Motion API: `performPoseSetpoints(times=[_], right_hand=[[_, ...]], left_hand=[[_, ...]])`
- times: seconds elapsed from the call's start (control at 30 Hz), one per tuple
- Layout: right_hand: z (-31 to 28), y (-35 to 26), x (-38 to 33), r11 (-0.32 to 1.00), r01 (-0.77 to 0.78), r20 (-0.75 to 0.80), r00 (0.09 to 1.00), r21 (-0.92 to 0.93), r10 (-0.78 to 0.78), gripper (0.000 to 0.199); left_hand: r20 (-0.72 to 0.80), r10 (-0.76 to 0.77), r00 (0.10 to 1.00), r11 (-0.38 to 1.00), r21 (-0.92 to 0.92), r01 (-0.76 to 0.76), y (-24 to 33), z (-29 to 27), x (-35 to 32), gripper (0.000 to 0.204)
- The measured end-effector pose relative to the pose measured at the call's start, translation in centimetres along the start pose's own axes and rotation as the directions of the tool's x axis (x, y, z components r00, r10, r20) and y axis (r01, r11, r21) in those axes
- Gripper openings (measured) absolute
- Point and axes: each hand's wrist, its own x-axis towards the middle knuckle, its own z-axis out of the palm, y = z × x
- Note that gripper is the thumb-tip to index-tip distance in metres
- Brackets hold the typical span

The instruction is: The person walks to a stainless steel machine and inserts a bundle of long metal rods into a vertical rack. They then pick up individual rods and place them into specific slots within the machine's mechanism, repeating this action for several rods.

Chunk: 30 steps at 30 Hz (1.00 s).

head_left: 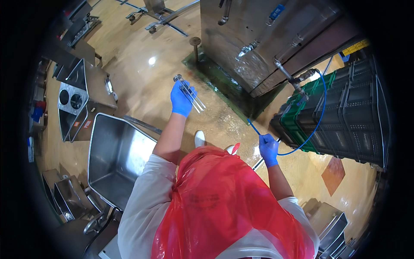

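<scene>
My left hand [182, 99], in a blue glove, is closed round a metal part with several thin parallel rods [192, 96] and a round end. It is held out in front of me above the floor. Lower and to the right, my right hand [269, 149], also gloved in blue, grips a thin blue hose [320, 119]. One end of the hose sticks out past my fingers toward the wet green curb. From the other side of my hand it loops up to a metal valve fitting [307, 74]. A pale bar with dark edges passes close to this hand; I cannot tell whether I touch it.
A large steel tub [113, 155] stands at my left, with a steel machine part with two round holes [88, 101] beyond it. Ahead is a steel tank [241, 34] with taps over a wet green-edged drain area [224, 86]. Stacked dark crates [340, 114] stand at the right.
</scene>
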Motion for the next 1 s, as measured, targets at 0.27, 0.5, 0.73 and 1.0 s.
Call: performPoseSetpoints(times=[0.27,0.5,0.73,1.0], right_hand=[[-1.8,-1.4,0.8,0.997,-0.024,-0.049,0.998,0.067,0.027,0.016],[-1.3,-13.7,0.3,0.937,0.161,0.025,0.984,0.311,-0.177,0.011],[-0.4,-14.7,0.1,0.929,0.136,0.027,0.988,0.343,-0.155,0.010],[-0.1,-15.5,0.9,0.925,0.106,0.065,0.988,0.366,-0.138,0.011]], left_hand=[[-0.274,0.220,0.936,0.965,0.198,-0.169,-2.7,6.7,-0.8,0.034],[-0.392,0.429,0.814,0.883,0.372,-0.287,-5.6,7.9,-0.9,0.041],[-0.451,0.471,0.758,0.873,0.360,-0.328,-5.8,7.6,-0.4,0.044],[-0.470,0.448,0.761,0.888,0.333,-0.317,-5.5,7.6,-0.8,0.040]])
